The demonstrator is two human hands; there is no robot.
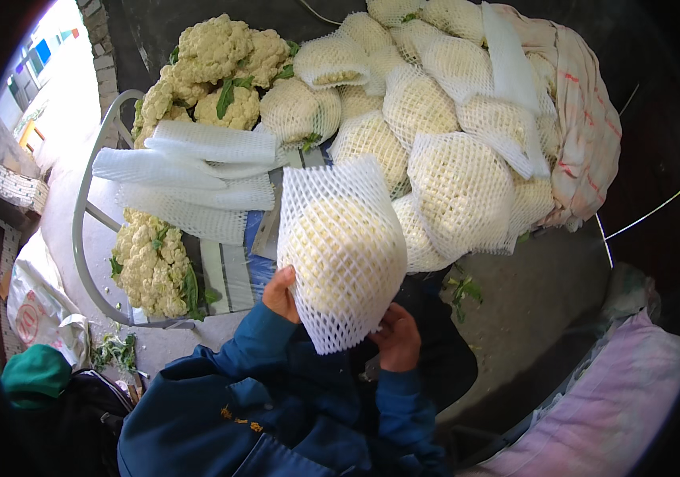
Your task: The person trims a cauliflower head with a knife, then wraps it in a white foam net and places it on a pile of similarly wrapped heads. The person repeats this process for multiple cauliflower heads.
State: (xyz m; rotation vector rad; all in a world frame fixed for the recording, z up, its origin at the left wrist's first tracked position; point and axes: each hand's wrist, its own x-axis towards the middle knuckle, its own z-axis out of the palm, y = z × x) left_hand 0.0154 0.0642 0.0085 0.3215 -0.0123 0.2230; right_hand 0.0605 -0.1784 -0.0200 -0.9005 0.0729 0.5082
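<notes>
A cauliflower in a white foam net sleeve (343, 256) is held up before my chest. My left hand (281, 295) grips its left side, the thumb pressed against the mesh. My right hand (398, 338) has hold of the lower right edge of the sleeve, with some fingers hidden behind it. Loose, flattened foam net sleeves (191, 173) lie in a pile beyond my left hand. Bare cauliflowers (214, 53) are heaped at the back left, and one more bare cauliflower (152, 268) sits nearer to me. Several sleeved cauliflowers (459, 191) are piled to the right.
A grey metal tube frame (80, 203) curves along the left side. A pale cloth with red marks (587, 119) borders the pile at the right. Leaf scraps (114, 353) and a white sack (39, 298) lie on the floor. Pink fabric (602, 405) bulges at the lower right. A person in a green hat (36, 371) is at the lower left.
</notes>
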